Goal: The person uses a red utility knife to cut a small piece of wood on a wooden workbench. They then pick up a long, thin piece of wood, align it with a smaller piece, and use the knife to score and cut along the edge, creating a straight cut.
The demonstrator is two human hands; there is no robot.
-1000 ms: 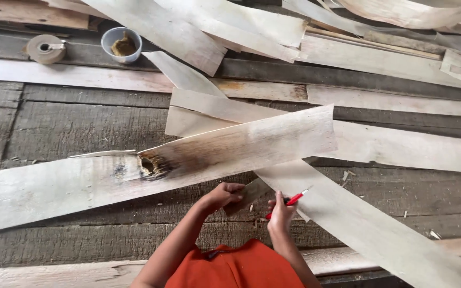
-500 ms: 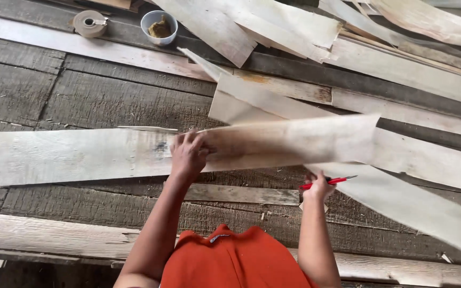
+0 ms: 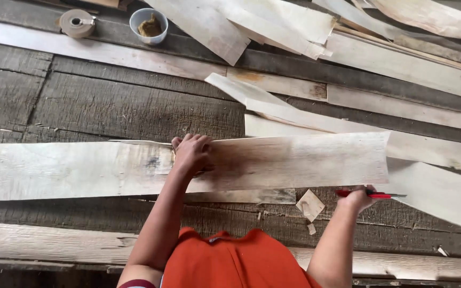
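Since half a second ago the left hand (image 3: 192, 154) has stayed pressed on the long veneer sheet (image 3: 294, 160), while the right hand (image 3: 357, 198) has shifted only a little along the sheet's near edge. Seen from above, the left hand lies palm down on the pale wooden sheet, fingers curled over its far edge, covering a dark stained patch. The sheet stretches flat across the dark, rough plank floor (image 3: 108, 109), from the left border to right of centre. The right hand is closed around a red-handled knife (image 3: 372, 195), its thin blade pointing right, just below the sheet's lower right corner. A small offcut of veneer (image 3: 310, 205) lies on the floor between the two arms. At the far side, a roll of tape (image 3: 77, 23) sits beside a small cup (image 3: 148, 24) of brownish paste. More pale strips (image 3: 273, 24) lie piled beyond.
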